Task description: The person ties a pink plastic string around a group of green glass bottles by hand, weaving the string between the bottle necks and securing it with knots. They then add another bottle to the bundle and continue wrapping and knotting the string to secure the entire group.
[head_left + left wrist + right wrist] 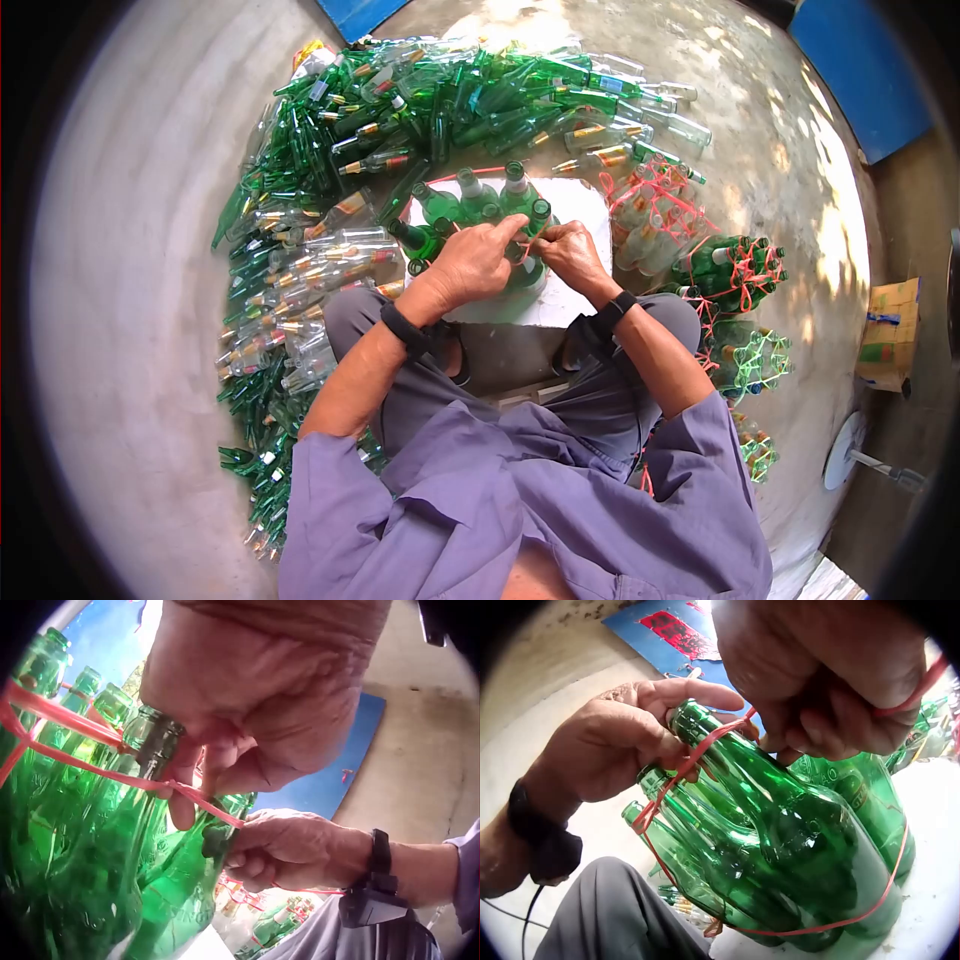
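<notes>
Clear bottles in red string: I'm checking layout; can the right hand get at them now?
Probably, once free: the right hand grips red string, but nothing visible seems to block the clear bottles.

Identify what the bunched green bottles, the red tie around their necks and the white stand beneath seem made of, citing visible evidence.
Green bottles: glossy glass; transparent, sharp highlights, raised lettering.
Red tie: probably plastic, slightly shiny; a thin strip that creases and twists.
White stand: dull, perhaps foam or painted board; its plain surface leaves this open.
</notes>
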Tool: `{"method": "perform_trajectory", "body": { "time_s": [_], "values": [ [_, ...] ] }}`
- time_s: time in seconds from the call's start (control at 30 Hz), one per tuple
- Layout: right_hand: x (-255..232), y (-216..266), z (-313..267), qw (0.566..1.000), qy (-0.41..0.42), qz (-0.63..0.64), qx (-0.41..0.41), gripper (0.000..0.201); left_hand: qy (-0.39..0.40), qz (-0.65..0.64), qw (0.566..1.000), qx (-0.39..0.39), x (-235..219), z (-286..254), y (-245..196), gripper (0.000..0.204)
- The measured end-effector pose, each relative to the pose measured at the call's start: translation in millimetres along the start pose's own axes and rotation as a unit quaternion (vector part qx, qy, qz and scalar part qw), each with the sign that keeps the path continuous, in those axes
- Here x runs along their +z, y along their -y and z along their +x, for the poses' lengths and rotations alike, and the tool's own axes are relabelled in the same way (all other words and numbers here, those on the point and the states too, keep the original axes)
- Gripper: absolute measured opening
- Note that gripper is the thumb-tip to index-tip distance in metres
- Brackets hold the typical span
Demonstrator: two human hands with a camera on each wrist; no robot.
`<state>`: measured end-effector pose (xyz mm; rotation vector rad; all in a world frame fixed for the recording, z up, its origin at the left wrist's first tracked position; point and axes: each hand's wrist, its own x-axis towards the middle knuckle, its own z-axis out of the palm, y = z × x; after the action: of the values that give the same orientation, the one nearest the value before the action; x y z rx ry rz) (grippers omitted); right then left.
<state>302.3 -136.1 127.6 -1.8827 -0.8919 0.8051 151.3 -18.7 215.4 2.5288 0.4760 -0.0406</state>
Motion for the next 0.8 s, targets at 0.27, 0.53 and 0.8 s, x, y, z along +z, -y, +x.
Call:
{"method": "perform_trajectory", "body": {
  "time_s": [0.27,0.53,0.8],
  "values": [
    [-6.2,9.6,0.5,0.99,-0.008,-0.113,0.079,0.049,0.037,0.034,0.999,0.005,-1.2,5.5,-1.3,0.068],
    [-8.4,4.3,9.0,0.979,0.02,-0.202,0.036,0.049,0.036,0.042,0.997,0.051,2.8,8.2,7.5,0.063],
    [-2.2,4.1,2.4,0.98,-0.016,-0.196,0.034,0.048,0.014,0.165,0.98,0.112,0.7,7.9,-8.8,0.056]
  ]
}}
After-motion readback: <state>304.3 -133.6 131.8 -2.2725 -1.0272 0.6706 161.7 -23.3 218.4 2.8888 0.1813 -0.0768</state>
